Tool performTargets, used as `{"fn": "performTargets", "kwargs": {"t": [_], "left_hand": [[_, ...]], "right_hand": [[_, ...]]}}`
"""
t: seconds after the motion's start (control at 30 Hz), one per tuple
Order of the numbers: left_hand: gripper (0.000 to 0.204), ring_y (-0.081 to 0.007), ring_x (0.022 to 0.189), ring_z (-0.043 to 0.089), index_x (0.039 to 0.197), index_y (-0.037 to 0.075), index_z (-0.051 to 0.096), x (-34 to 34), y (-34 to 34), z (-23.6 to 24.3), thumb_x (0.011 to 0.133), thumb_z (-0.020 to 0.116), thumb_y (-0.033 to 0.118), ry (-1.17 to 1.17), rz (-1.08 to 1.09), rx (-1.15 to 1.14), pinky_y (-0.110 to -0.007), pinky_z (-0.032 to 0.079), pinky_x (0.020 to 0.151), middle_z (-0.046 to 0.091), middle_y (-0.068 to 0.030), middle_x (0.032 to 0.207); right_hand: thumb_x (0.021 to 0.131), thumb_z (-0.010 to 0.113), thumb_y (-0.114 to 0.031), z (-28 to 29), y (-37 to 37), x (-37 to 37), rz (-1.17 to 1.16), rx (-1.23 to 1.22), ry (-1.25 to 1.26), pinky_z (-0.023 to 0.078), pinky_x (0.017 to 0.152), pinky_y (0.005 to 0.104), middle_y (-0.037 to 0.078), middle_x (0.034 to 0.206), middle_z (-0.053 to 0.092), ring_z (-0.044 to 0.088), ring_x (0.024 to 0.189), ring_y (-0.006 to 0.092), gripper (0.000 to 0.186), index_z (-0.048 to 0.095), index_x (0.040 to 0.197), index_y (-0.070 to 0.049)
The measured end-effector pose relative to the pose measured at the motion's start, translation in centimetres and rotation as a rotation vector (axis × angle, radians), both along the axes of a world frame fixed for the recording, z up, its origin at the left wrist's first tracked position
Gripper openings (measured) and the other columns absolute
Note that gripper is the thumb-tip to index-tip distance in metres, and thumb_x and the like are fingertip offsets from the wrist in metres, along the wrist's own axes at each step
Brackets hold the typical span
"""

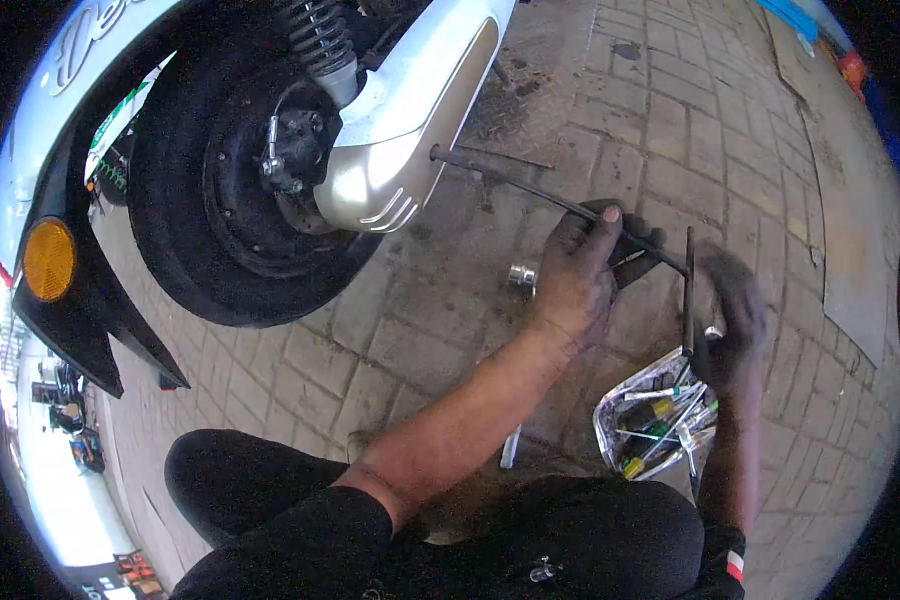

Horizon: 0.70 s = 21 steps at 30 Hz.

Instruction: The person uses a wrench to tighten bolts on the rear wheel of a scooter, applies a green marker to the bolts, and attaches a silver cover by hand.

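Note:
A long dark T-handle socket wrench (530, 188) reaches from the silver-and-gold side cover (370, 165) of a scooter toward me. Its tip meets the cover's lower edge. Wrapped around the wrench's shaft, close to the crossbar, is my left hand (582, 270), closed, with blackened fingers and the thumb on top. My right hand (735, 310) is beside the crossbar on its right; motion smears its fingers, so their grip cannot be made out. Below my hands stands a metal tray (602, 425) holding screwdrivers (660, 408) with yellow and green handles and other tools.
The scooter's black rear wheel (170, 190) and spring shock absorber (315, 35) are at the upper left. On the brick paving lie a chrome socket (521, 275) and a silver bar (510, 447). A flat board (840, 230) is at the right. My knees frame the near side.

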<state>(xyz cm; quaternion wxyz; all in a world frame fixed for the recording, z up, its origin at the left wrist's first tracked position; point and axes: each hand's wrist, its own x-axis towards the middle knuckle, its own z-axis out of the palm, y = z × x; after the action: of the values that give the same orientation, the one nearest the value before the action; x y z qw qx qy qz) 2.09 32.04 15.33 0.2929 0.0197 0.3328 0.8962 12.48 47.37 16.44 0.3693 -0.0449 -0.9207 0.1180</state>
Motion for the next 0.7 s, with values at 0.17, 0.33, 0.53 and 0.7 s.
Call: {"fn": "performTargets", "kwargs": {"t": [0.17, 0.33, 0.53, 0.7], "left_hand": [[0.019, -0.0227, 0.089, 0.064, 0.102, 0.006, 0.055, -0.2, 0.5, -0.6, 0.093, 0.058, 0.022, -0.013, -0.013, 0.052, -0.041, 0.053, 0.085, 0.063, -0.0088, 0.095], [0.021, -0.024, 0.092, 0.064, 0.104, 0.005, 0.054, -0.3, 0.2, 0.0, 0.093, 0.059, 0.022, -0.019, -0.003, 0.035, -0.041, 0.054, 0.086, 0.063, -0.0104, 0.096], [0.023, -0.0246, 0.093, 0.064, 0.104, 0.004, 0.053, -0.4, -0.5, -1.2, 0.092, 0.06, 0.022, -0.007, -0.009, 0.119, -0.042, 0.053, 0.087, 0.063, -0.0107, 0.097], [0.021, -0.0248, 0.095, 0.063, 0.104, 0.004, 0.053, -0.3, 0.2, -1.0, 0.094, 0.057, 0.021, -0.056, -0.044, 0.072, -0.041, 0.053, 0.087, 0.061, -0.0102, 0.097]], "right_hand": [[0.092, 0.054, -0.031, -1.3, 2.2, -1.7, -0.038, -0.912, -0.518, 0.048, 0.059, 0.04, 0.012, 0.079, 0.066, 0.062, 0.066, 0.0271, 0.029, 0.063, 0.092, -0.003], [0.094, 0.048, -0.044, -0.3, 0.1, -0.8, 0.115, -0.672, -0.155, 0.045, 0.054, 0.0351, 0.01, 0.067, 0.061, 0.057, 0.055, 0.0213, 0.046, 0.06, 0.084, 0.0], [0.096, 0.045, -0.045, -1.8, -0.3, -1.8, -0.116, -1.056, -0.44, 0.04, 0.048, 0.0319, 0.005, 0.058, 0.056, 0.051, 0.048, 0.0157, 0.048, 0.061, 0.084, -0.001], [0.096, 0.049, -0.042, -1.8, -0.9, -0.6, 0.009, -0.753, -0.082, 0.044, 0.054, 0.0304, 0.006, 0.074, 0.061, 0.056, 0.065, 0.014, 0.045, 0.064, 0.093, 0.0]]}}
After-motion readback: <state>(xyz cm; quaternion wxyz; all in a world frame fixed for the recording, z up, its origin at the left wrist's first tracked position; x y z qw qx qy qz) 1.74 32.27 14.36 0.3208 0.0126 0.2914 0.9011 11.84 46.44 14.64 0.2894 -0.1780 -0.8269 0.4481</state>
